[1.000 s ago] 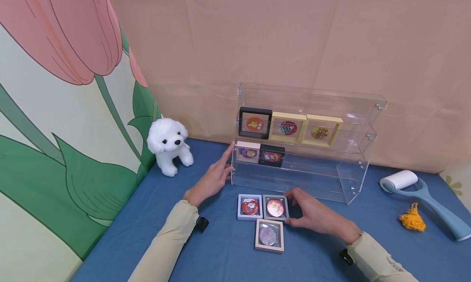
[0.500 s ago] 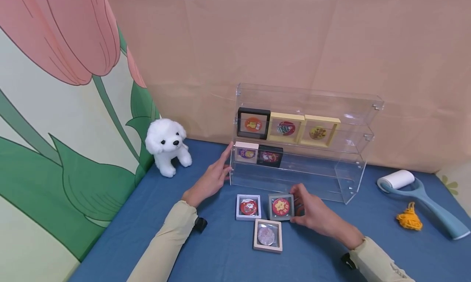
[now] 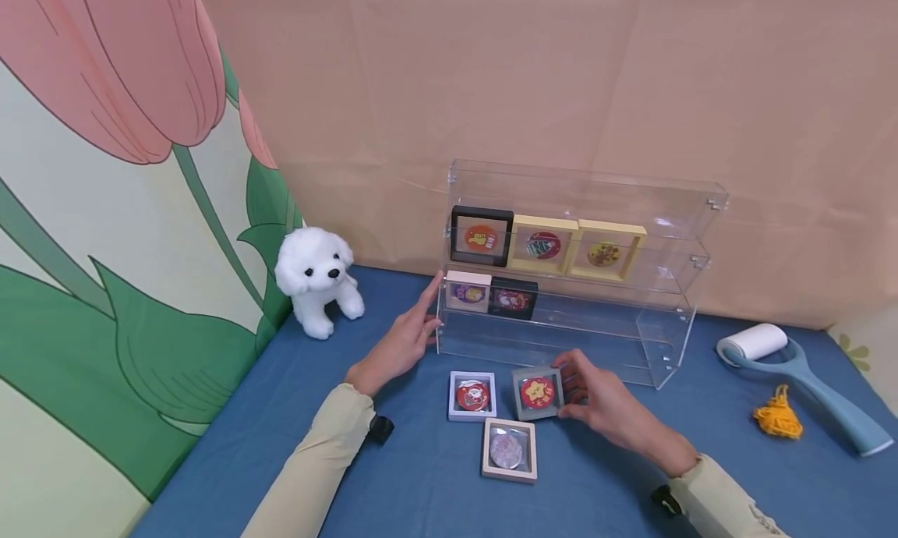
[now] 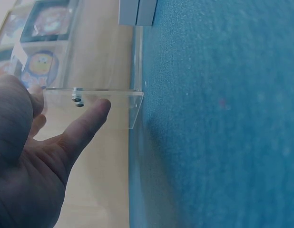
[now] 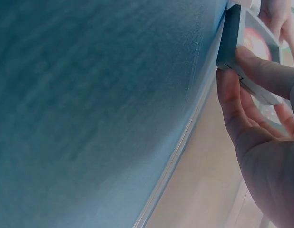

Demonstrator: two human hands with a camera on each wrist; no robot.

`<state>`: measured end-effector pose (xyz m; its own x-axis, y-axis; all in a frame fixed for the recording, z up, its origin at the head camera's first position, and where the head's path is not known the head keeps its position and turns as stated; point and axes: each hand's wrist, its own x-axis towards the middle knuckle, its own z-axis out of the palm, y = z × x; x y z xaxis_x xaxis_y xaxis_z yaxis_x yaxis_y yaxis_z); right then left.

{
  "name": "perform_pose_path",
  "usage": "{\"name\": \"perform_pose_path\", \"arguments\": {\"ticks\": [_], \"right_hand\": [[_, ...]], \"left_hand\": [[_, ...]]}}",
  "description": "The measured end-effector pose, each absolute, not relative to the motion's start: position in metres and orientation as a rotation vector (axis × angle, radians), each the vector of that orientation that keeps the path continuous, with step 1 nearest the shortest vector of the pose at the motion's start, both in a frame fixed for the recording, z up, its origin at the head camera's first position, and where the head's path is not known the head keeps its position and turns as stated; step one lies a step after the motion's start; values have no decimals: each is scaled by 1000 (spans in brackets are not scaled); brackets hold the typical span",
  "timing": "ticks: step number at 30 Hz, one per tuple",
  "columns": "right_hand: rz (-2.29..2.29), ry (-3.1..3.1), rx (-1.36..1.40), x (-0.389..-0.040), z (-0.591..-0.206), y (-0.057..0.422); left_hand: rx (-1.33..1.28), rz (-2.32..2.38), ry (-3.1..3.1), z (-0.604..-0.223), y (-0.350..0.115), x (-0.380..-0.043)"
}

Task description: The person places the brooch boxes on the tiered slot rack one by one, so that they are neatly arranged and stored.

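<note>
My right hand (image 3: 606,404) pinches the right edge of a grey display frame (image 3: 523,410) with a red badge showing a yellow star. In the right wrist view the frame (image 5: 229,40) stands tilted between thumb and fingers. With fairly straight fingers, my left hand (image 3: 401,343) touches the left end of a clear acrylic display rack (image 3: 561,343); the left wrist view shows its thumb or finger against the rack's side panel (image 4: 119,102). A white frame (image 3: 472,416) with a red badge and a beige frame (image 3: 508,476) with a pale badge lie on the blue cloth.
On the rack's tiers stand a black frame (image 3: 482,211), two yellow frames (image 3: 543,271), a small pink frame (image 3: 468,277) and a smaller black frame (image 3: 514,314). A white plush dog (image 3: 319,277) sits left. At right lie a lint roller (image 3: 817,390) and orange yarn (image 3: 779,415).
My right hand has drawn the grey frame rightward, away from the white one, and tilted it up so its badge shows clearly. The left hand stays at the rack.
</note>
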<state>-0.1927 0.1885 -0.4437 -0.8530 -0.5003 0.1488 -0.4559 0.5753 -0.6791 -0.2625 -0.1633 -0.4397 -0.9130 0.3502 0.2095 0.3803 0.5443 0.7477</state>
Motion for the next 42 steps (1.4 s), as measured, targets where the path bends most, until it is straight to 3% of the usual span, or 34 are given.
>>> {"name": "perform_pose_path", "arguments": {"ticks": [15, 42], "right_hand": [[-1317, 2861, -954, -191, -440, 189], [-1345, 2998, -922, -183, -427, 184]], "left_hand": [[-638, -1326, -2736, -439, -163, -262], [-668, -1311, -2729, -439, -164, -262]]}}
